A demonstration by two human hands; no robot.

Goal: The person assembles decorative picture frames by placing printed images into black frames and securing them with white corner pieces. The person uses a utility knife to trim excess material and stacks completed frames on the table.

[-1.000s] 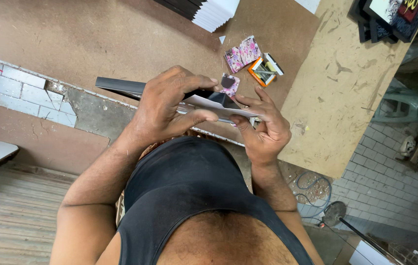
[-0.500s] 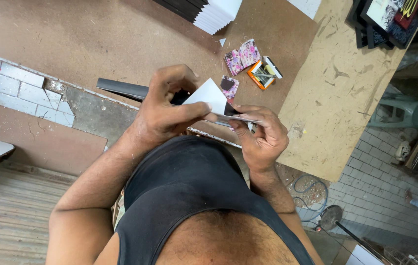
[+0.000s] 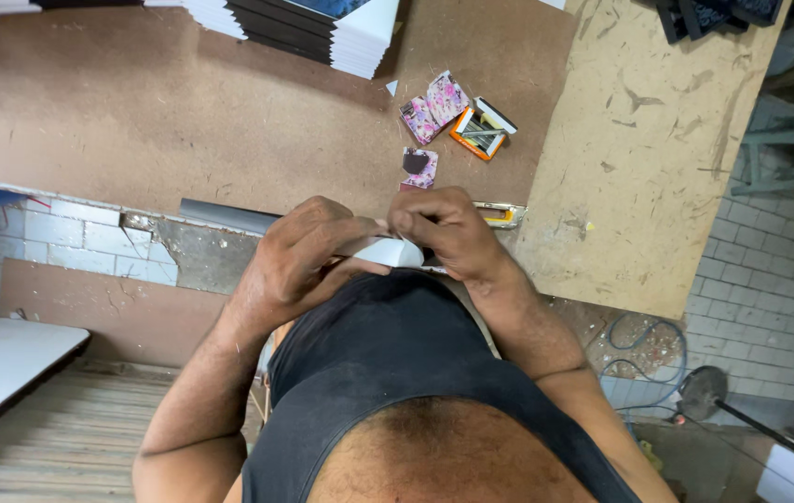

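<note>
both hands, left (image 3: pixel 299 261) and right (image 3: pixel 448 233), close their fingers on a small white folded card (image 3: pixel 390 251) at the brown fibreboard worktable's (image 3: pixel 183 121) near edge. pinched over open floor, it could slip and drop. stacked white-edged boards (image 3: pixel 341 28) lie beyond; grey paving below.

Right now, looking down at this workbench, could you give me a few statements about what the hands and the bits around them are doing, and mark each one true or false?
1. Both hands, left hand and right hand, grip one white piece. True.
2. The white piece lies flat on the floor. False: it is held up at the edge of the brown board.
3. Small floral-patterned pieces lie beyond the hands. True.
4. The stack of white-edged sheets sits between the hands. False: it lies at the far side of the board.
</note>
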